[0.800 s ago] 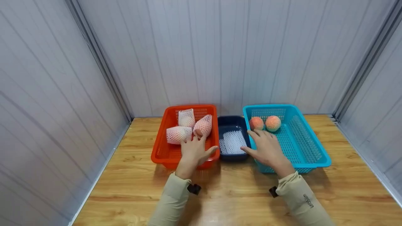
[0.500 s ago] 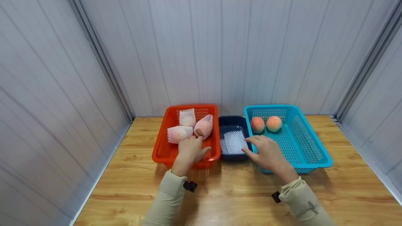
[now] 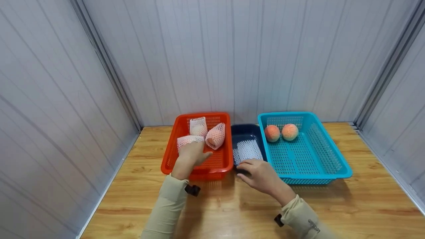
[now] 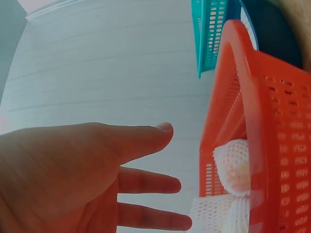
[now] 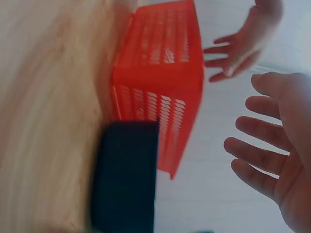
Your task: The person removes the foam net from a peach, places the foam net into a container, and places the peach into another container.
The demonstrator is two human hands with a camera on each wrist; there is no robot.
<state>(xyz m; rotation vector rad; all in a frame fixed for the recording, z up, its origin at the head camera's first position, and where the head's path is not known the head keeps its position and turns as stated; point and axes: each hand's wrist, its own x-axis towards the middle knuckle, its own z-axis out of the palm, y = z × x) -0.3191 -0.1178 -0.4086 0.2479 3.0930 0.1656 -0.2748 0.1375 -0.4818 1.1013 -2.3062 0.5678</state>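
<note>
My left hand [image 3: 190, 157] hangs over the red basket [image 3: 212, 172] with its fingers loosely extended and nothing in them. Below its fingertips lies a peach-like fruit in a white foam net [image 3: 186, 140], partly hidden by the hand. Two more net-wrapped fruits, one at the back [image 3: 198, 128] and one to the right [image 3: 215, 135], share that basket. My right hand [image 3: 262, 177], its fingers extended and slightly bent, hovers over the front rim of the dark blue tray [image 3: 245, 130]. White foam nets [image 3: 249, 149] lie in this tray, just beyond the right fingers.
A turquoise basket [image 3: 322, 146] stands right of the tray, holding two bare peach-like fruits, one reddish [image 3: 272, 133] and one paler [image 3: 290, 132]. The three containers stand side by side on the wooden table [image 3: 129, 199]. Grey panel walls [image 3: 212, 59] rise behind and at both sides.
My right hand has moved left and toward me, from the turquoise basket to the tray's front. My left hand has shifted left, onto the nearest wrapped fruit's position. The fruits stay in place.
</note>
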